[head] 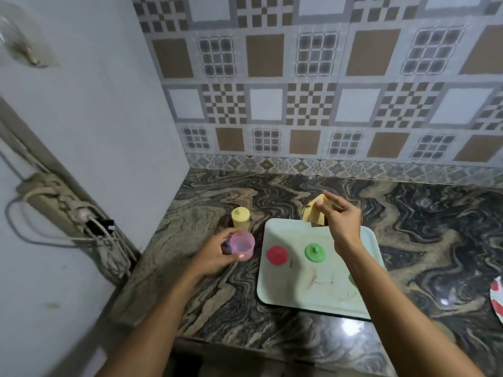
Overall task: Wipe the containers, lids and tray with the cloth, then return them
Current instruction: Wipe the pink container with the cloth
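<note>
My left hand (216, 254) grips a small clear pink container (242, 245), open and without a lid, just left of the pale tray (321, 292). My right hand (340, 216) pinches a folded yellow cloth (315, 213) above the tray's far edge. On the tray stand a container with a red lid (277, 255) and one with a green lid (315, 252). A yellow lidded container (240, 217) stands on the counter behind the pink one. The tray's surface shows brownish stains near its middle.
The marbled stone counter (435, 227) runs to a tiled wall at the back and a white wall on the left with a power strip (54, 200) and cables. A red-and-white plate edge (496, 297) shows at the far right.
</note>
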